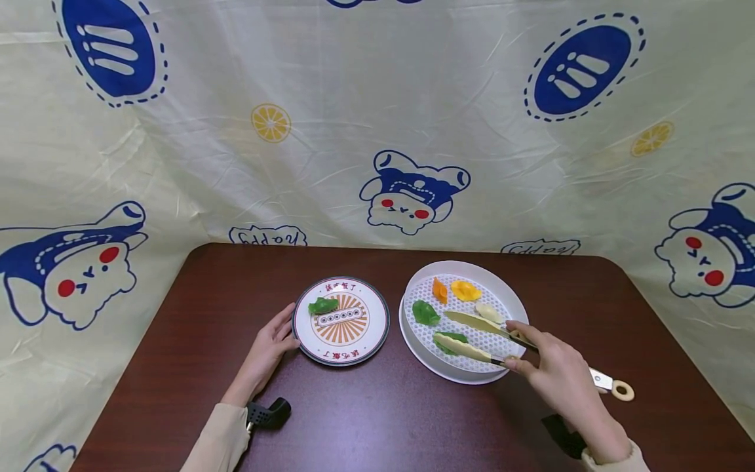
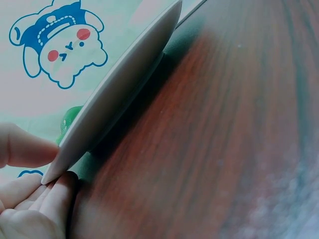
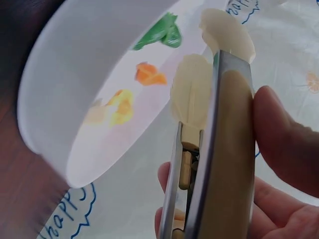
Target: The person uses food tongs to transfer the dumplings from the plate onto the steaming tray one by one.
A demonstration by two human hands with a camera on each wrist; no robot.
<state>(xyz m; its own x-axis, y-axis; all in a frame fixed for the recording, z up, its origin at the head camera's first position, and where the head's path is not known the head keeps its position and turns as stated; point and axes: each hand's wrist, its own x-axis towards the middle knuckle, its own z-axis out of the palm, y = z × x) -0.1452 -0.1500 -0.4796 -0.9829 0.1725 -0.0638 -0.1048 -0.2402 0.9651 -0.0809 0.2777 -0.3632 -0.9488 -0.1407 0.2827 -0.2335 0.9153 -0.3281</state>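
My left hand (image 1: pixel 282 335) lies on the table with its fingertips (image 2: pixel 60 191) against the near-left rim of a round patterned plate (image 1: pixel 373 334) and its thumb close over that rim. One green dumpling (image 1: pixel 322 305) lies on this plate. My right hand (image 1: pixel 522 346) grips yellow tongs (image 1: pixel 472 334) by their arms. The tong tips stand apart over a white perforated tray (image 1: pixel 507 296), the near tip above a green dumpling (image 1: pixel 455 338). The tray also holds another green dumpling (image 1: pixel 425 313), an orange one (image 1: pixel 439 290), a yellow one (image 1: pixel 465 290) and a white one (image 1: pixel 488 313).
The plate and tray sit side by side on a dark brown table (image 1: pixel 383 419). A cream cloth printed with blue cartoon figures (image 1: pixel 407 196) hangs behind and at both sides. Black wrist mounts (image 1: pixel 268 413) show at both sleeves.
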